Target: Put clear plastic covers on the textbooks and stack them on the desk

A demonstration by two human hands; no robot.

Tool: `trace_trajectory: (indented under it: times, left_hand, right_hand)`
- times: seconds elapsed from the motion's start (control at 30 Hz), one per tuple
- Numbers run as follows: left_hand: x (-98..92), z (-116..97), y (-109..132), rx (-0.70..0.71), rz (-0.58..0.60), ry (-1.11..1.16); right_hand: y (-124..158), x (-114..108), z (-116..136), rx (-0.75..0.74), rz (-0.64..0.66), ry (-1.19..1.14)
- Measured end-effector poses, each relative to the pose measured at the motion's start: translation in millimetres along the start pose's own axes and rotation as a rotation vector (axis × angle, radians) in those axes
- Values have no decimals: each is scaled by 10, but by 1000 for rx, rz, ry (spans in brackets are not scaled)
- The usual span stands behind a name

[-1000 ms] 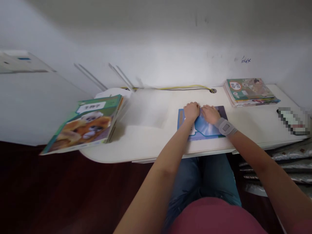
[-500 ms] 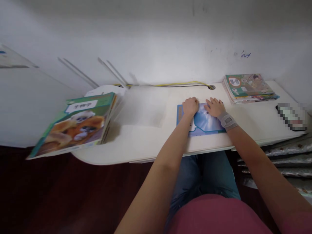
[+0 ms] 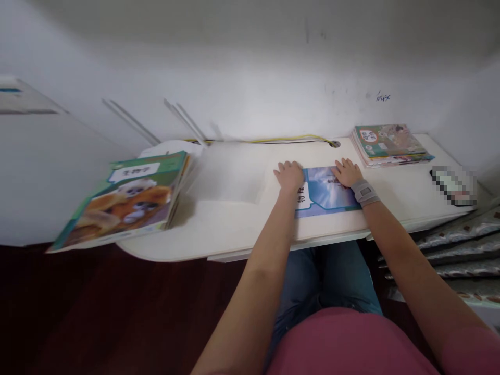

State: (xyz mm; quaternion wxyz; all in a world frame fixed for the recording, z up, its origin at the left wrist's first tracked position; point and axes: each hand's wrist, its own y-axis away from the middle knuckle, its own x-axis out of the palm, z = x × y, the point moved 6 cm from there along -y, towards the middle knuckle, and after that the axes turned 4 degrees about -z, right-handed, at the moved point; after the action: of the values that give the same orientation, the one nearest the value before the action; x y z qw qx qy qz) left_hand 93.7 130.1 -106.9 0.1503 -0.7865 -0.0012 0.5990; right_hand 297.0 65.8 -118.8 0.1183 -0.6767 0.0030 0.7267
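A blue physics textbook point(image 3: 326, 195) lies flat on the white desk in front of me, its cover turned sideways. My left hand point(image 3: 289, 176) rests over the book's left end, palm down, with the fingers a little apart at its far edge. Flat on the upper right part of the cover is my right hand point(image 3: 347, 173), fingers spread, with a grey band around the wrist. Neither hand grasps anything. The hands hide the book's far corners.
At the left, a stack of textbooks topped by a green biology book point(image 3: 125, 200) overhangs the desk point(image 3: 230, 229). Another pile of books point(image 3: 390, 143) stands back right, near a phone point(image 3: 453, 185). A yellow cable point(image 3: 289, 138) runs along the wall. A clear plastic sheet point(image 3: 226, 174) lies mid-desk.
My left hand has slid left across the cover to the book's left end, baring more of the picture and title. My right hand stays on the right part. The view has shifted slightly.
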Motion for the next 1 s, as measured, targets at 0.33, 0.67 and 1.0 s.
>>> trace_trajectory:
  times: [0.33,0.67,1.0]
  left_hand:
    - [-115,125,-4,59,-15,-41]
    - [-43,178,-194,17,35,72]
    - [-233,669,-92,-196,247,522]
  right_hand:
    - [167,24,-117,-195,-76,-27]
    - [312,40,-153,-161,-88,-27]
    - [257,-96,-127,-66,-141,-69]
